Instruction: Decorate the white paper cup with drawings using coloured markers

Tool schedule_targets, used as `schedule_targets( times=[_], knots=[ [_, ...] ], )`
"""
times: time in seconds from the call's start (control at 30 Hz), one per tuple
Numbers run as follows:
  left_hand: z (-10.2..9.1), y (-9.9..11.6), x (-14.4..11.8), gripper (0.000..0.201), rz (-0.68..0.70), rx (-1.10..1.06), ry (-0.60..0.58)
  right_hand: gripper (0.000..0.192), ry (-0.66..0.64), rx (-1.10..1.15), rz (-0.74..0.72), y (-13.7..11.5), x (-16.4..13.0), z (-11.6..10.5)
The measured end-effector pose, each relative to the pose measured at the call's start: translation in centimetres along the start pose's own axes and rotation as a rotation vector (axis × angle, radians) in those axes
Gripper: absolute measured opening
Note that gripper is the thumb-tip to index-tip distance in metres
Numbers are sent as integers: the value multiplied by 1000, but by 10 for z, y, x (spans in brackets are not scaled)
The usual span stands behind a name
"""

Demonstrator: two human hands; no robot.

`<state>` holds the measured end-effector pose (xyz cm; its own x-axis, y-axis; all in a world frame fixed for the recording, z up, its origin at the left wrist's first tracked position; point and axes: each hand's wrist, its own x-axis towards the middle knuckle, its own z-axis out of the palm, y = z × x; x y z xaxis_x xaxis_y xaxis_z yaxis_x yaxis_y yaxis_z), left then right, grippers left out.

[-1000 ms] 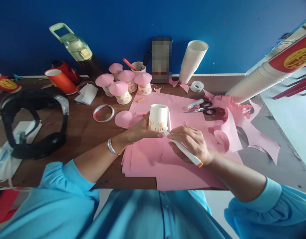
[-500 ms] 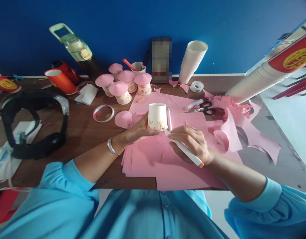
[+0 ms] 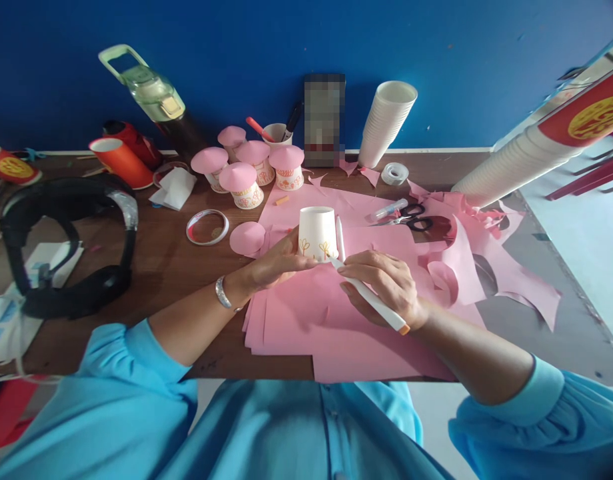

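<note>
My left hand grips a white paper cup, fingers behind it and thumb along its lower rim. The cup is upside down, with yellow-orange flower outlines drawn near that rim. In my right hand is a white marker with an orange end, its tip at the cup beside a drawn flower. A white pen-like stick lies just right of the cup. Beneath both hands are stacked pink paper sheets.
Several small decorated cups with pink cone tops stand behind left, near a pink cone and a tape roll. Scissors, a glue tube, pink scraps and stacked cups are behind and right.
The cup has shifted very slightly to the right in my left hand. The marker and my right hand have moved a little the same way, the tip still at the cup.
</note>
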<state>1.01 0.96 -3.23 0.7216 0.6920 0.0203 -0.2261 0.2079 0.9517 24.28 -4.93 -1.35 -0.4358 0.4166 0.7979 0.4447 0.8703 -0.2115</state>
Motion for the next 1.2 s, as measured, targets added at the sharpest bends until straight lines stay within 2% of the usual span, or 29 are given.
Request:
schedule_targets(
  times=[0.33, 0.57, 0.83, 1.2],
  knots=[
    [4, 6, 1, 40, -20, 12, 24, 31, 13, 7, 3, 1, -2, 3],
    [3, 2, 1, 44, -32, 46, 54, 27, 5, -10, -6, 1, -1, 2],
    [3, 4, 0, 41, -32, 54, 34, 33, 12, 6, 8, 1, -3, 3],
    [0, 0, 0, 44, -26, 56, 41, 23, 2, -13, -10, -1, 2, 2]
  ],
)
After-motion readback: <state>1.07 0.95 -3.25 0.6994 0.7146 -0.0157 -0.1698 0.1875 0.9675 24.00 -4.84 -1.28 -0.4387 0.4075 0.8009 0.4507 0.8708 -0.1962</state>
